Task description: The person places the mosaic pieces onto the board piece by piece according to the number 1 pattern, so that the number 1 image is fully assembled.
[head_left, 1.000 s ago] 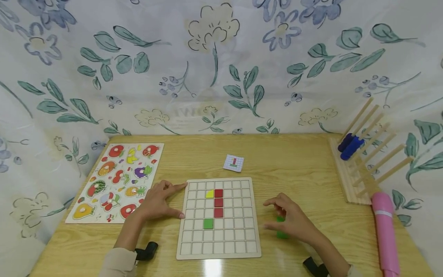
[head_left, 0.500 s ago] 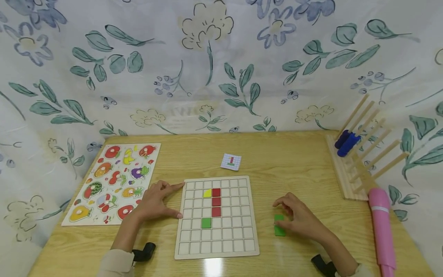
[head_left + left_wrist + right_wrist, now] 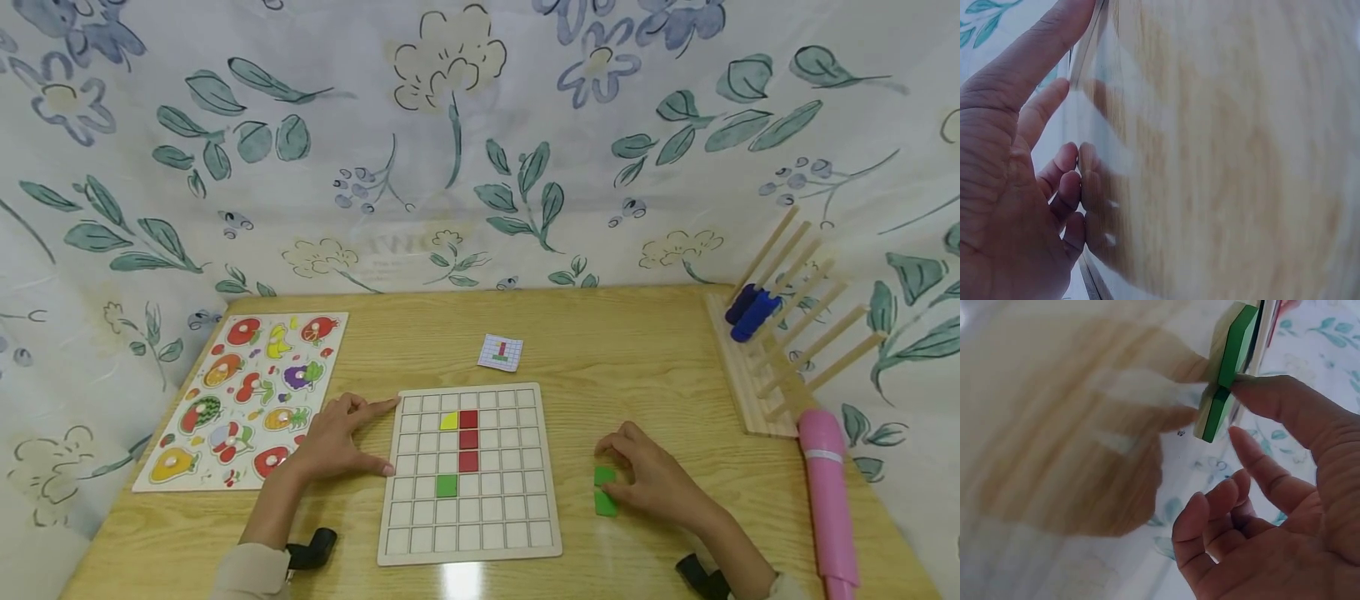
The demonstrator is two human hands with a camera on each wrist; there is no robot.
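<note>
A wooden grid board (image 3: 517, 503) lies on the table, bearing a yellow quarter-round tile (image 3: 450, 422), a column of red tiles (image 3: 468, 440) and one green tile (image 3: 446, 486). My left hand (image 3: 333, 439) touches the board's left edge with thumb and forefinger spread. Right of the board, two loose green tiles sit in line, a nearer one (image 3: 605, 504) and a farther one (image 3: 603, 475). My right hand (image 3: 660, 482) has its thumb tip on them where they meet. The forefinger (image 3: 1266, 465) stands just beyond the farther tile, with a small gap.
A small pattern card (image 3: 501, 352) lies behind the board. At left is a fruit peg puzzle (image 3: 246, 400). On the right stand a wooden peg rack (image 3: 738, 375) with blue pieces and a pink stick-like object (image 3: 828, 500). A floral cloth (image 3: 465, 208) hangs behind the table.
My right hand moved slightly right, then its thumb came down between the green tiles, which now show a gap. The left hand stays at the board's edge. The view shifted a little.
</note>
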